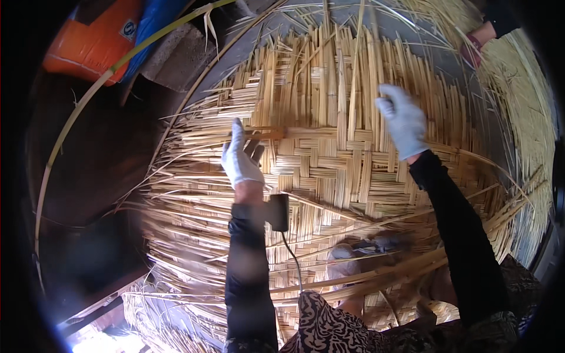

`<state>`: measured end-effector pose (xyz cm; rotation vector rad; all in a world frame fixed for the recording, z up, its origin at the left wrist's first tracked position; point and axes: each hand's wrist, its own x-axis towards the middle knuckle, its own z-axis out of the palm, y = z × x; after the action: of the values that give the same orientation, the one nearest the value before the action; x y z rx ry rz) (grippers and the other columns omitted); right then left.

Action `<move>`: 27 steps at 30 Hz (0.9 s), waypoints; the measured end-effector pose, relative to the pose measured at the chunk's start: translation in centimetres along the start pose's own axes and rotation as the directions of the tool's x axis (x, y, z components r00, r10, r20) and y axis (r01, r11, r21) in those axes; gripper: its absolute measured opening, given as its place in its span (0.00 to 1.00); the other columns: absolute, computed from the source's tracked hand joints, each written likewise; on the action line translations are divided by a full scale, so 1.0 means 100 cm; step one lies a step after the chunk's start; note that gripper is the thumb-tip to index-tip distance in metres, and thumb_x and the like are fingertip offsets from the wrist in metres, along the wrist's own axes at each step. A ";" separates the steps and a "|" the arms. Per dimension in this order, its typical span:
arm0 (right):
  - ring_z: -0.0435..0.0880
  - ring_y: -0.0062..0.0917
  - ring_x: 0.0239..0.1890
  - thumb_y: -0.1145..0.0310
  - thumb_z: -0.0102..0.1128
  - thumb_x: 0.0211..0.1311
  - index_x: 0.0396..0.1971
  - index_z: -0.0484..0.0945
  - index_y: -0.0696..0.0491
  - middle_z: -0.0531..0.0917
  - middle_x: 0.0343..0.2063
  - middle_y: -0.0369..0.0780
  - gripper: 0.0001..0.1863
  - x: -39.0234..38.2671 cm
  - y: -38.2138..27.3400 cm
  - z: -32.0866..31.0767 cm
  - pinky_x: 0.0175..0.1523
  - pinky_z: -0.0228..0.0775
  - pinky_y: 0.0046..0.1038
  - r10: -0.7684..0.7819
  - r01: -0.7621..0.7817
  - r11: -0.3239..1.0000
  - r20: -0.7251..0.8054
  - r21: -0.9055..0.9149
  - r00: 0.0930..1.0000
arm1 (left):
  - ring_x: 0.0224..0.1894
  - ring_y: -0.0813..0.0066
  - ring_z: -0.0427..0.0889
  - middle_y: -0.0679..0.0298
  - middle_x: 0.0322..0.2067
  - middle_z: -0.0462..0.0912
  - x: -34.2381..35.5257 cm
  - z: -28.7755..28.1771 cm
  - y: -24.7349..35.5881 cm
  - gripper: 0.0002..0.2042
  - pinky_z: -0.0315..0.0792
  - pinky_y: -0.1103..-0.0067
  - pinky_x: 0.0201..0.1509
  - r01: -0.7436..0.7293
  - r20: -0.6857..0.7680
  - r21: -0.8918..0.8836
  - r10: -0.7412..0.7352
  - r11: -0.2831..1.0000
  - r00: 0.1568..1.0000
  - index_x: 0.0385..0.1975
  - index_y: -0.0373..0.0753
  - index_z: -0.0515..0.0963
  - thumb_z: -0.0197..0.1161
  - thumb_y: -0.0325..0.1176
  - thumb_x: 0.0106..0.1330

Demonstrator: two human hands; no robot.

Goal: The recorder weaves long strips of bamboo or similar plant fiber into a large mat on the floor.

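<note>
White-gloved left hand (242, 162) — fingers parted — at the flat golden reed strip (269, 135), perhaps to steady it; white-gloved right hand (405, 125) blurred — finger state unclear.

Tan woven mat (321, 162) lying flat, loose strips (188, 200) splaying at edges.

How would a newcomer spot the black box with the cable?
Find the woven mat filling the middle, then the left hand in its pale glove. Just right of that wrist is the black box, a thin cable trailing from its lower end. Unlike the nearby black sleeve, it's rectangular, hard-edged and corded.
</note>
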<state>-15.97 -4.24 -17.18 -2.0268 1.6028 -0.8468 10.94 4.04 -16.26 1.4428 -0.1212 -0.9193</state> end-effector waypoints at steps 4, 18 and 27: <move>0.79 0.27 0.34 0.61 0.52 0.56 0.45 0.72 0.49 0.79 0.35 0.41 0.17 0.001 -0.076 0.063 0.43 0.71 0.26 -0.260 0.207 0.964 0.448 0.163 0.855 | 0.33 0.73 0.77 0.61 0.31 0.77 0.029 -0.015 0.004 0.14 0.72 0.75 0.37 0.069 0.262 -0.131 -0.033 0.989 0.964 0.39 0.39 0.72 0.55 0.42 0.60; 0.79 0.28 0.20 0.58 0.53 0.52 0.29 0.79 0.54 0.79 0.18 0.40 0.14 0.008 -0.071 0.061 0.30 0.70 0.27 0.119 -0.155 0.976 0.226 0.151 0.967 | 0.42 0.74 0.72 0.62 0.45 0.73 0.056 0.051 0.015 0.32 0.70 0.76 0.45 -0.087 0.579 0.611 -0.369 0.787 0.727 0.51 0.39 0.67 0.57 0.57 0.52; 0.79 0.32 0.22 0.59 0.54 0.49 0.24 0.79 0.55 0.79 0.18 0.44 0.14 0.014 -0.055 0.081 0.30 0.70 0.31 0.312 -0.386 0.890 0.294 0.244 0.904 | 0.31 0.81 0.74 0.65 0.31 0.79 0.059 0.067 -0.005 0.27 0.66 0.84 0.31 -0.239 0.709 0.559 -0.309 0.794 0.633 0.38 0.32 0.72 0.70 0.45 0.43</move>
<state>-6.29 -4.56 -19.20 -1.5033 1.5310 -0.6253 10.76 -4.69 -18.09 1.5126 -1.1618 -1.6081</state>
